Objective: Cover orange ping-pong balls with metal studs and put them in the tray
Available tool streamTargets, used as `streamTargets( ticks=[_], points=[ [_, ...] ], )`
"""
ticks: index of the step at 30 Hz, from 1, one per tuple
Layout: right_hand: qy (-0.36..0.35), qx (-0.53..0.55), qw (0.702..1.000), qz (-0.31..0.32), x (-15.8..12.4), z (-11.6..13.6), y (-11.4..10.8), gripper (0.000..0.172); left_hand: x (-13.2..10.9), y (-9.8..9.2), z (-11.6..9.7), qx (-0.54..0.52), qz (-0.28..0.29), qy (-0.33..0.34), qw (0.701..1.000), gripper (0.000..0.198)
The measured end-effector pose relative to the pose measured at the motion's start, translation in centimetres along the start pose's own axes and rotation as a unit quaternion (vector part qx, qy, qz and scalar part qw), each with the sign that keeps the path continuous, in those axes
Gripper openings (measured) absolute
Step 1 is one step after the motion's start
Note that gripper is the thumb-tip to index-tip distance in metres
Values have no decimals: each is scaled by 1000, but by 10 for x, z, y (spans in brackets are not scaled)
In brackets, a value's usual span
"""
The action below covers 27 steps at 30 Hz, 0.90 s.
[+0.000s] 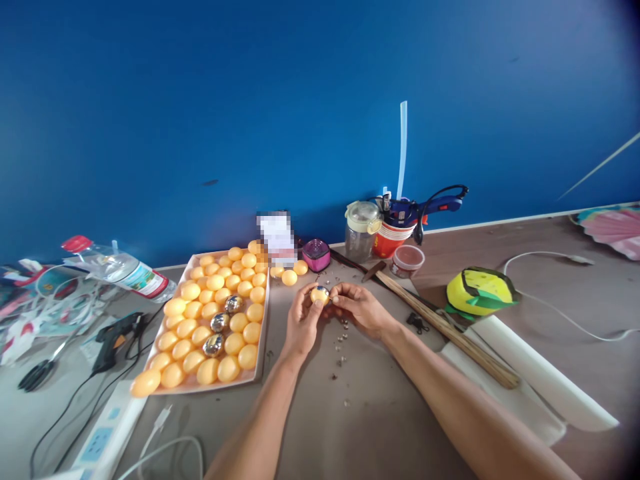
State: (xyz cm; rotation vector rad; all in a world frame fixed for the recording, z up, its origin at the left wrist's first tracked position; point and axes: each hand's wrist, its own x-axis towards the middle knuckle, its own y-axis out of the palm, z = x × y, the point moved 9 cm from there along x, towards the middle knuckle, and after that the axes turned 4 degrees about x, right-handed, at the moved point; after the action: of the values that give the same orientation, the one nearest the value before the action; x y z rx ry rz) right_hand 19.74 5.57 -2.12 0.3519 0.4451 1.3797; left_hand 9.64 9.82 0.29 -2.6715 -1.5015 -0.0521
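Note:
My left hand (303, 321) is closed around an orange ball (318, 298) that has a shiny silver patch on top. At the ball's right side, the fingers of my right hand (361, 310) pinch together; what sits between them is too small to make out. Several tiny shiny pieces (342, 339) lie scattered on the table below my hands. To the left stands a shallow white tray (263, 320) filled with rows of orange balls (215, 282). Three silver mirror-like balls (220, 323) sit among them. A few loose orange balls (289, 278) rest beyond the tray.
Behind my hands are a purple container (316, 255), a clear jar (361, 233) and a red cup (393, 241) holding a blue tool. A wooden-handled hammer (445, 327) lies to the right, near a yellow pouch (480, 292). At left are a bottle (135, 275), glue gun (111, 340) and power strip (103, 437).

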Motion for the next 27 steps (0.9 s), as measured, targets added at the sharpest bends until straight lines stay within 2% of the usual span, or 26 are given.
streamTargets(
  ticks=[9,14,20,27],
  points=[
    [16,-11,1000,-15,-2,-1,-2,24,-1,0,0,21,4,4,1000,38],
    [-2,-34,999,-40,-2,-1,-5,21,-2,1,1,38,16,7,999,38],
    [-6,-37,998,-46,-3,-2,-2,19,-2,-3,3,70,-2,18,997,40],
    [10,-47,996,-69,-4,0,-1,21,-3,0,5,83,16,24,996,41]
  ],
)
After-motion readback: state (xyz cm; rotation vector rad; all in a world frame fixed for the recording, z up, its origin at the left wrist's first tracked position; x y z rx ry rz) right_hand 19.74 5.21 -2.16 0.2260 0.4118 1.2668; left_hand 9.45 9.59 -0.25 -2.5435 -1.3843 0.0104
